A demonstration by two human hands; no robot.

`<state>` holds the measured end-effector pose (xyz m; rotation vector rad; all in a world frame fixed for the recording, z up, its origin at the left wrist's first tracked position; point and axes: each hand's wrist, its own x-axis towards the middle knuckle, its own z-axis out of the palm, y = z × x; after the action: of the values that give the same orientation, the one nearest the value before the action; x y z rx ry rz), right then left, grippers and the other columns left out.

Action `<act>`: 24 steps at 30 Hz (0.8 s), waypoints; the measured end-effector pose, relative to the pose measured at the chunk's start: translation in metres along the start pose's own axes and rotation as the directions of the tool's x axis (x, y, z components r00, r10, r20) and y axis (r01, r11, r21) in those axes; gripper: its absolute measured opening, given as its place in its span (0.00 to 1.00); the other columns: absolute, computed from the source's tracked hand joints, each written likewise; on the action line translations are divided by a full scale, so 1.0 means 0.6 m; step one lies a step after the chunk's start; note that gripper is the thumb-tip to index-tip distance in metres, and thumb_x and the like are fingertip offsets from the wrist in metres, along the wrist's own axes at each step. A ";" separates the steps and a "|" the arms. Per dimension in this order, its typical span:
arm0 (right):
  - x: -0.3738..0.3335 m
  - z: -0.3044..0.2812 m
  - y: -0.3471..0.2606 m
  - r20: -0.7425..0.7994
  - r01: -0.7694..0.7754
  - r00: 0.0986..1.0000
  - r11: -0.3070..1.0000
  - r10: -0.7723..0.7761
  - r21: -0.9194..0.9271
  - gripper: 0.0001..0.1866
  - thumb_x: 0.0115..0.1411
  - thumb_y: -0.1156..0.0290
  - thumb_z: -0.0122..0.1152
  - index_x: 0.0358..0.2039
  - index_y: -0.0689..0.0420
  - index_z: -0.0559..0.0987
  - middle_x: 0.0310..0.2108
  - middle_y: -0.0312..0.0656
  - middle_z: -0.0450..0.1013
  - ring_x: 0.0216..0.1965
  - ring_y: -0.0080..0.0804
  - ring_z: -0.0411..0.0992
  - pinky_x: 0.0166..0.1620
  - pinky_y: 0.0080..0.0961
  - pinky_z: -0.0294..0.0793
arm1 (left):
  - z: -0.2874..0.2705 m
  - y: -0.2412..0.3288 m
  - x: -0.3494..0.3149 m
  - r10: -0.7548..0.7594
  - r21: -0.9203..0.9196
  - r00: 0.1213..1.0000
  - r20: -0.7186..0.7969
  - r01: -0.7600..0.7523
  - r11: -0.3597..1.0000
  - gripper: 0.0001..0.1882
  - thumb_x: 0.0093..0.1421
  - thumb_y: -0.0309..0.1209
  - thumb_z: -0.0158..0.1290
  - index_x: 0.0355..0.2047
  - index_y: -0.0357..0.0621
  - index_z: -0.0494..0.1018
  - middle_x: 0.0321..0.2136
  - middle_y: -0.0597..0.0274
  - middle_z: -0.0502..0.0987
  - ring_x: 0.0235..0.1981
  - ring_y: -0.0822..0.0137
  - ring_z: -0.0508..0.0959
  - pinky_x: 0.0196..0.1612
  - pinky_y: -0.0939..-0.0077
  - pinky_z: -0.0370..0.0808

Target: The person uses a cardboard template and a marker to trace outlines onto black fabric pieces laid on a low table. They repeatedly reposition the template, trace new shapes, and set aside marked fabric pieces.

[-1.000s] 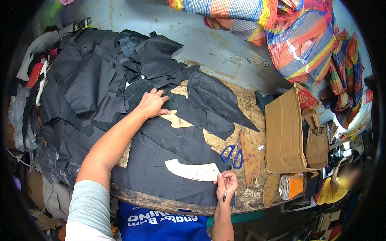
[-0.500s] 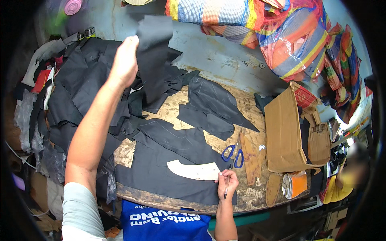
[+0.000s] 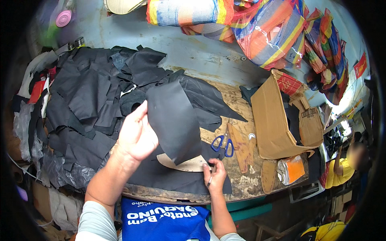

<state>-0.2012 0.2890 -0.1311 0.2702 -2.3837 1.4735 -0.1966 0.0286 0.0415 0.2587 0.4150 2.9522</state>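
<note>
Head view, and from where I stood the left hand (image 3: 138,135) had a black piece (image 3: 173,120) aloft, gripped by its left side! Beneath, near the front edge of the surface (image 3: 248,186), lay the pale curved template (image 3: 188,165), partly hidden; the right hand (image 3: 216,175), clutching a pen (image 3: 209,181), touched its right end.

Clear table (image 3: 243,185) right of right hand (image 3: 215,175), scissors (image 3: 229,149) just beyond, box (image 3: 273,122) blocks right, raised sheet (image 3: 175,120) blocks middle, pile (image 3: 86,94) fills left.
</note>
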 end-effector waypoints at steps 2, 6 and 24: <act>-0.006 0.002 -0.026 0.033 0.110 0.993 0.991 -0.113 0.081 0.21 0.49 0.69 0.70 0.42 0.62 0.73 0.44 0.46 0.72 0.46 0.34 0.71 0.50 0.26 0.69 | 0.002 -0.022 -0.015 -0.006 0.002 0.997 -0.071 0.006 1.000 0.22 0.68 0.42 0.38 0.51 0.36 0.67 0.49 0.55 0.73 0.52 0.59 0.72 0.58 0.58 0.65; -0.005 0.023 -0.077 0.556 -0.547 0.829 0.308 0.069 0.778 0.39 0.50 0.52 0.70 0.56 0.59 0.63 0.55 0.40 0.63 0.55 0.38 0.65 0.53 0.39 0.68 | -0.001 -0.040 -0.039 0.007 -0.016 0.996 -0.092 -0.008 1.000 0.19 0.66 0.38 0.44 0.49 0.36 0.69 0.48 0.55 0.74 0.50 0.59 0.74 0.57 0.59 0.66; 0.039 0.016 -0.100 0.584 -0.530 0.804 0.582 0.114 0.617 0.15 0.55 0.80 0.60 0.43 0.66 0.70 0.31 0.45 0.74 0.27 0.30 0.76 0.28 0.20 0.76 | -0.146 0.116 -0.079 0.148 0.894 0.934 -0.326 0.253 0.370 0.15 0.58 0.27 0.55 0.39 0.25 0.67 0.32 0.51 0.76 0.29 0.62 0.80 0.22 0.70 0.78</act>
<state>-0.2052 0.2535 -0.0766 0.4361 -2.0241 2.8945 -0.1758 -0.0685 -0.0287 -0.2145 2.1071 2.2675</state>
